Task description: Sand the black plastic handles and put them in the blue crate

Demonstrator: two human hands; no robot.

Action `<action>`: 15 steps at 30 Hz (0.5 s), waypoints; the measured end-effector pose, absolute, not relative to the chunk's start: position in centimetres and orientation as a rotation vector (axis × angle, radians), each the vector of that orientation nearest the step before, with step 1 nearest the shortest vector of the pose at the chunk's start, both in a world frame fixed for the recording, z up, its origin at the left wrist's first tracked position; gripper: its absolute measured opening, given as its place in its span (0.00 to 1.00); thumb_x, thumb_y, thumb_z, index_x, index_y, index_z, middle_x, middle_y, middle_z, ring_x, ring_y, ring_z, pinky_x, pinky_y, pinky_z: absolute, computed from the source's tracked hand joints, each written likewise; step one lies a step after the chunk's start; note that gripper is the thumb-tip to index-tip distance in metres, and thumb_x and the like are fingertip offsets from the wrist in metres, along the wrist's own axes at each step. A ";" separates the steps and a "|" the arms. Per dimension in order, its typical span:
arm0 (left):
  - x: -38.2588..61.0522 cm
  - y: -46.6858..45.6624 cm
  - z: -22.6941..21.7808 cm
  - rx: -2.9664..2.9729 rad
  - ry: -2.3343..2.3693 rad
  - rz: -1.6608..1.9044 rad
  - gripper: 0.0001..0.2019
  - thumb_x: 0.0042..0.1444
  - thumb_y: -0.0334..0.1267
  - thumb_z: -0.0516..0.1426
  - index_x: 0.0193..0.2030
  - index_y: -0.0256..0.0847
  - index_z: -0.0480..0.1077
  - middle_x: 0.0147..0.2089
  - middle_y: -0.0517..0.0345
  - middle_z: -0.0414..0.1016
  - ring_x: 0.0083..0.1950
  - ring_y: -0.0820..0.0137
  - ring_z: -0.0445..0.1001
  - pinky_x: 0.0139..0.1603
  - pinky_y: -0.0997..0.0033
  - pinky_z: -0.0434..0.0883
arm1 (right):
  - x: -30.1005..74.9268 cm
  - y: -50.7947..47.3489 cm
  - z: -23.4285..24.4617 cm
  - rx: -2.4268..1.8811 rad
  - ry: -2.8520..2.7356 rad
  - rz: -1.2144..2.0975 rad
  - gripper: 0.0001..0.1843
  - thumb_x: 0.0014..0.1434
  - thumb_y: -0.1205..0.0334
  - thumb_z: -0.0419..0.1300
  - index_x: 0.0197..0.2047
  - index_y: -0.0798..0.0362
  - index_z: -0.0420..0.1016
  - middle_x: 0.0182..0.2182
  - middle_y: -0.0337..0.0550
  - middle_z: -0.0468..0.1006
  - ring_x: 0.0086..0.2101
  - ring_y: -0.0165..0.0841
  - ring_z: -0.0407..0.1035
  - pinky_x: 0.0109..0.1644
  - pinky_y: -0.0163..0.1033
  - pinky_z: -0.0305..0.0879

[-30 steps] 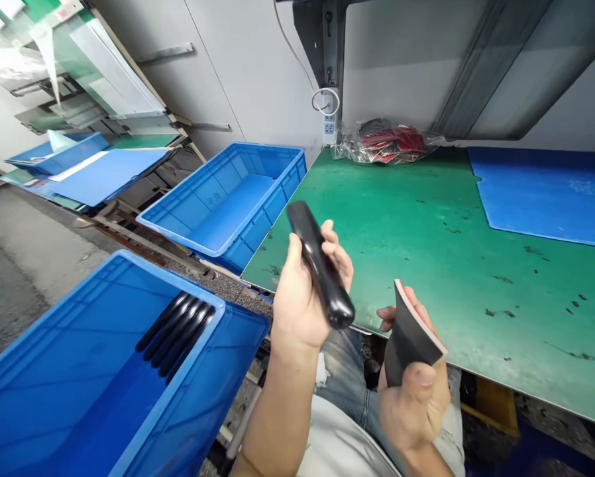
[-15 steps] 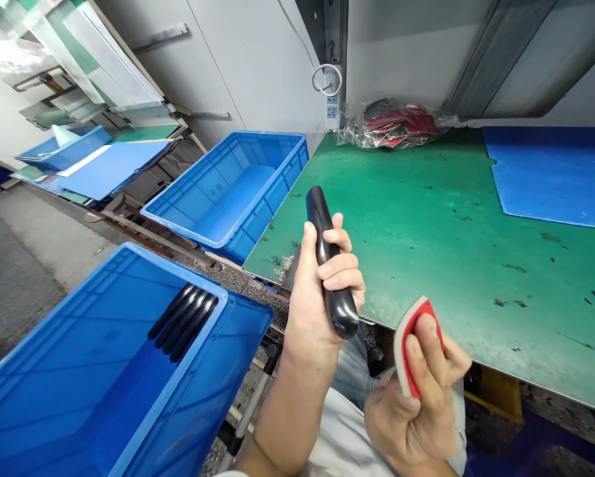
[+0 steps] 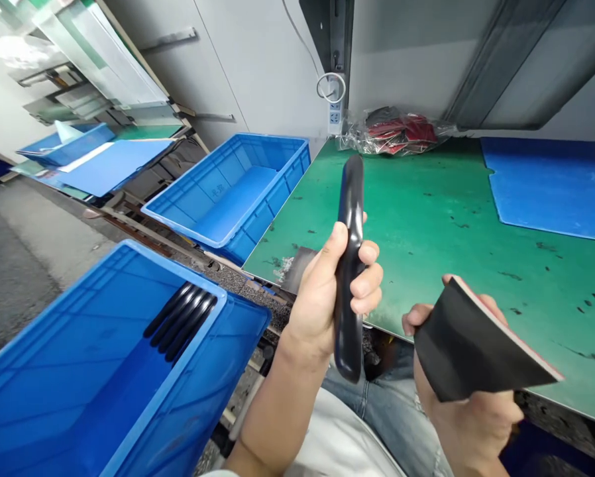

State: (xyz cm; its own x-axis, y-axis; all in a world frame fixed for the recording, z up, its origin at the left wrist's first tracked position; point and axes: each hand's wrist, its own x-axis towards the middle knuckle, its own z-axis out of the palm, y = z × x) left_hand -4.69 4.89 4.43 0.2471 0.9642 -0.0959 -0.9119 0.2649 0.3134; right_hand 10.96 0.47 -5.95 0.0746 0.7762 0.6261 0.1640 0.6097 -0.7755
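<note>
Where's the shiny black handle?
The shiny black handle is in the left hand, held up before the green workbench, right of the nearest blue crate in the head view.

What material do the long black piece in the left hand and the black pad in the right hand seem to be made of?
The long black piece looks like moulded plastic, glossy, with bright highlights along its smooth curve. The black pad looks like foam or sponge with a matte face; its thin pale and red edge suggests layers, but the exact material cannot be told.

Left hand (image 3: 317,311) grips glossy black handle (image 3: 350,265); right hand (image 3: 464,421) holds red-edged black pad (image 3: 476,344).
</note>
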 end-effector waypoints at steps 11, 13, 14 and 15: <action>-3.7 5.0 4.3 0.217 0.460 1.218 0.06 0.72 0.40 0.50 0.43 0.42 0.62 0.31 0.66 0.66 0.15 0.85 0.60 0.12 0.87 0.56 | 11.5 0.4 -3.6 -0.497 -1.920 0.018 0.22 0.69 0.70 0.54 0.63 0.48 0.71 0.66 0.39 0.66 0.53 0.40 0.71 0.54 0.49 0.67; -3.7 5.0 4.3 0.202 0.478 1.226 0.06 0.71 0.41 0.52 0.42 0.42 0.63 0.31 0.66 0.66 0.15 0.85 0.59 0.13 0.87 0.56 | 11.2 -0.5 -3.1 -0.386 -2.149 0.026 0.17 0.72 0.65 0.53 0.57 0.39 0.76 0.64 0.25 0.68 0.49 0.31 0.71 0.51 0.40 0.67; -3.7 5.0 4.4 0.188 0.492 1.232 0.06 0.71 0.41 0.52 0.42 0.42 0.62 0.31 0.66 0.66 0.15 0.85 0.59 0.12 0.87 0.56 | 11.2 -0.9 -2.9 -0.349 -2.226 0.025 0.16 0.73 0.61 0.53 0.56 0.33 0.76 0.61 0.19 0.71 0.48 0.28 0.71 0.49 0.36 0.68; -3.7 5.0 4.4 0.170 0.507 1.240 0.07 0.71 0.40 0.51 0.41 0.42 0.62 0.31 0.66 0.65 0.15 0.85 0.58 0.12 0.87 0.55 | 11.2 -1.2 -2.9 -0.338 -2.264 0.022 0.14 0.73 0.56 0.54 0.56 0.29 0.75 0.58 0.17 0.75 0.48 0.27 0.71 0.47 0.35 0.69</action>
